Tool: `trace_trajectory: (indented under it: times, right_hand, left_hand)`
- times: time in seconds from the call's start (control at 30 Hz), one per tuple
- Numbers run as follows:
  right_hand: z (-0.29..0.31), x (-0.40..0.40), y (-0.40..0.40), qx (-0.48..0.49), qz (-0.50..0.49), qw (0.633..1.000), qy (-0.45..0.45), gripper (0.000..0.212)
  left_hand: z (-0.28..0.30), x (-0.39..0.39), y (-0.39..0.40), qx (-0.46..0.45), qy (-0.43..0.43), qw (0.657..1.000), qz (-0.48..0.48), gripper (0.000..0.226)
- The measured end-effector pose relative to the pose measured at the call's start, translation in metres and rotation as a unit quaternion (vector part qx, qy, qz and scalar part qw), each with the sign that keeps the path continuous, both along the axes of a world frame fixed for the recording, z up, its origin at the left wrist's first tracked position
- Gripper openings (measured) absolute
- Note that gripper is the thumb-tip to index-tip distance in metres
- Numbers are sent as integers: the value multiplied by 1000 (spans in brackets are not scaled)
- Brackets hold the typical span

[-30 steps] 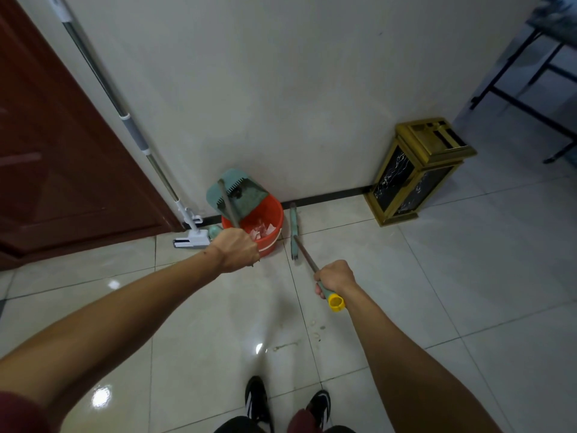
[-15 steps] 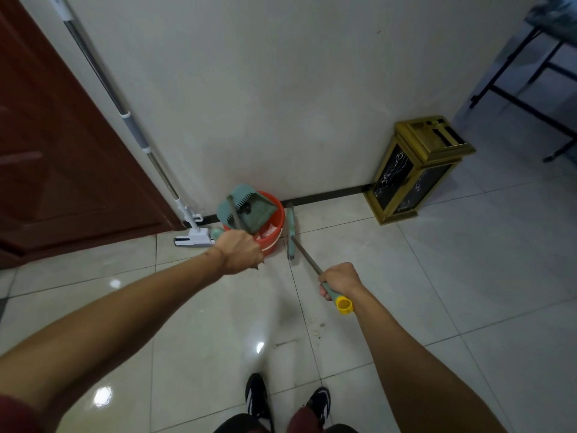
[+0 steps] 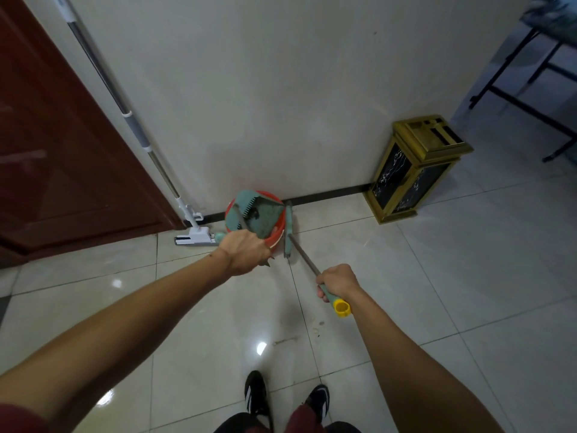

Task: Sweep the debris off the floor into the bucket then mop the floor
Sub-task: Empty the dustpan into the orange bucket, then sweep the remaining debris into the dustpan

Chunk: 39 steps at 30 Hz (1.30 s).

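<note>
The pale wall fills the top of the view, with a dark red door on the left and glossy tiled floor spreading out below. Far right, a dark metal table frame stands well clear of the action. Against the wall on the right sits a gold and black bin, upright, apart from everything else.

A mop leans along the door frame, its white head on the floor just left of the red bucket, which sits tight against the wall's dark skirting. Over the bucket's mouth hangs the teal dustpan, tipped steeply and covering most of the opening, so what lies inside cannot be made out.

The left hand is curled tight round the dustpan's handle, knuckles up, just in front of the bucket's near rim. The right hand is wrapped round the teal grip of the broom, the yellow end cap poking out behind the fist. The shaft runs forward to the narrow teal broom head, which stands on the floor just right of the bucket.

A few small specks of debris lie on the tile between the right hand and the black shoes at the bottom edge.
</note>
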State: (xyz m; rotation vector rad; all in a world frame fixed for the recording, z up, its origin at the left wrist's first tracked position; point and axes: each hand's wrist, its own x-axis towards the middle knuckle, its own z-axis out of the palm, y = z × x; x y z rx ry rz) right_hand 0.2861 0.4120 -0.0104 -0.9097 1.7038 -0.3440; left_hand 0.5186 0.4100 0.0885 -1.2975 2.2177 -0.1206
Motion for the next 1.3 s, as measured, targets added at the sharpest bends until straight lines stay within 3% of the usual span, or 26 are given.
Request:
trace_trajectory:
  times: [0.17,0.27,0.47,0.57,0.93,1.3]
  right_hand:
    - [-4,-13,7,0,4,1000,0,13]
    - [-11,-27,11,-1,1,1000,1,12]
    - [-28,-43,26,4,-1,1000,-2,11]
    - [-35,-46,36,25,19,999,-6,16]
    - [-54,-16,99,80,110,991,17,13]
    - [-66,38,190,124,169,978,18,8]
  left_hand:
    - [11,9,9,-28,41,996,68,22]
    - [24,18,16,-89,91,981,148,20]
    - [33,36,64,-202,232,885,350,32]
    - [23,41,101,-235,265,846,399,35]
    - [-21,63,224,-231,279,777,515,25]
    - [-62,63,363,-147,276,734,603,19]
